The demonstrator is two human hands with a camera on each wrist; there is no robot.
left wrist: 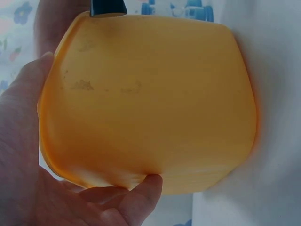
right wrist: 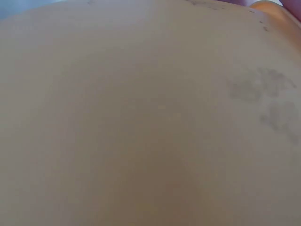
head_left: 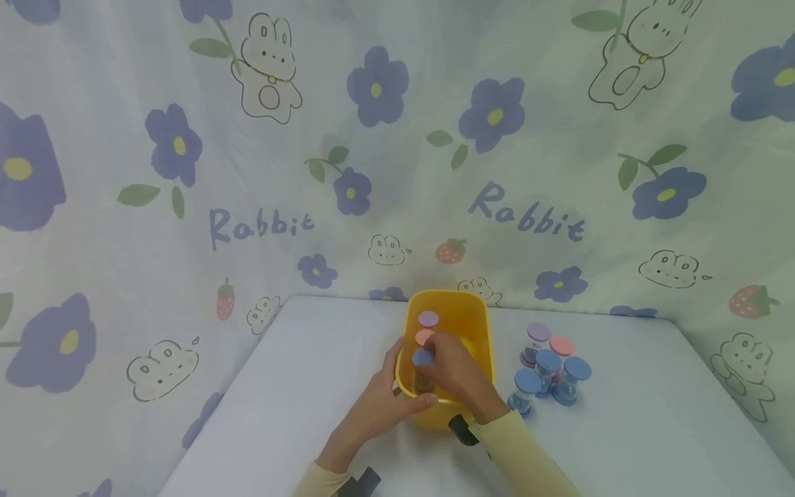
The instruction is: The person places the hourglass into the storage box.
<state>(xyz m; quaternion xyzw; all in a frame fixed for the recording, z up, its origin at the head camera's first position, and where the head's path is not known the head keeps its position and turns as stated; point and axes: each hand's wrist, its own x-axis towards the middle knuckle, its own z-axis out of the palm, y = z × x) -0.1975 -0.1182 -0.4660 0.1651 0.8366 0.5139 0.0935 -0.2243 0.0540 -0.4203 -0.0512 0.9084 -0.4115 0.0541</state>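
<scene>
For this step, the blue-capped clear plastic sand timer (head_left: pixel 423 357) should probably be lowered upright, and the fingers should be opened only when its base is firmly supported. Contact with the neighbours is best avoided, since a tall, narrow piece may be tipped easily. The yellow rectangular plastic container (head_left: pixel 439 417) is gripped at its eight o'clock corner by the left hand (head_left: pixel 377 402), and this steadying seems useful. By the right hand (head_left: pixel 456 371), the timer appears to be pinched; the exact finger contact cannot be told, as the right wrist view is filled by a blurred wall.

The timer is seen inside the container, at about eight o'clock; its cap is round and flat, its body mostly hidden. A pink-capped sand timer (head_left: pixel 424 336) and a purple-capped sand timer (head_left: pixel 428 318) are placed at ten and eleven o'clock. Outside, at three o'clock, five similar timers (head_left: pixel 548 362) are grouped.
</scene>
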